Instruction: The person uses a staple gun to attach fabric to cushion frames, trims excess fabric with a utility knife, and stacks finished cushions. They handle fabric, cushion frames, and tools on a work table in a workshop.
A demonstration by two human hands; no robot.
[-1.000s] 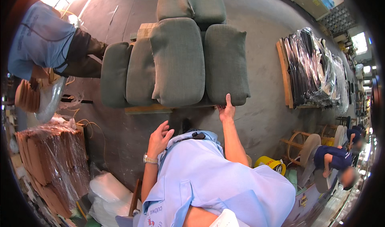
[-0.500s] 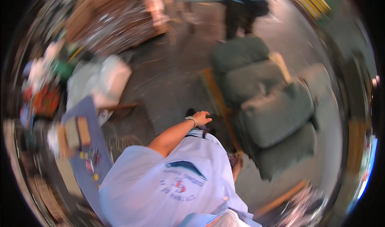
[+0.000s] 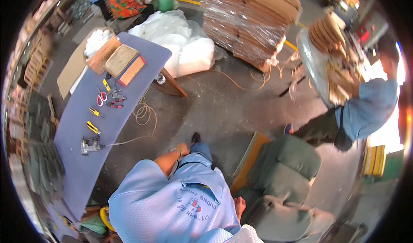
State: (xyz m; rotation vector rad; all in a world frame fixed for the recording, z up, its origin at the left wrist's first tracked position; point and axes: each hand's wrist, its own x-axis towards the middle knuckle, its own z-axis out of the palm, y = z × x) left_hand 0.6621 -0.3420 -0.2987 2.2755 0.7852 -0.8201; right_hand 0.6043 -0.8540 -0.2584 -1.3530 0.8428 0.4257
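Observation:
My left hand [image 3: 183,149], with a band at its wrist, hangs in front of my body above the floor. Its fingers point away and are too small to make out. Low at my right side, my right hand [image 3: 239,205] is closed in a loose curl beside the green upholstered sofa seat [image 3: 297,157]; nothing shows in it. To my left runs a blue-covered table [image 3: 77,178]. On it lie a staple gun [image 3: 90,145] with an air hose, a yellow utility knife [image 3: 92,127], a screwdriver [image 3: 95,112] and red-handled scissors [image 3: 101,98].
Cardboard boxes [image 3: 121,60] sit at the table's far end. Beyond are a white plastic-wrapped bundle [image 3: 189,49] and a wrapped stack of brown panels [image 3: 243,24]. A coiled hose [image 3: 144,112] lies on the floor. A person in blue [image 3: 370,105] works at the right; others sit far left.
My view has turned to the left, so the table and tools now show more fully and the sofa sits lower. My left hand has drawn nearer my body. The picture is sharper.

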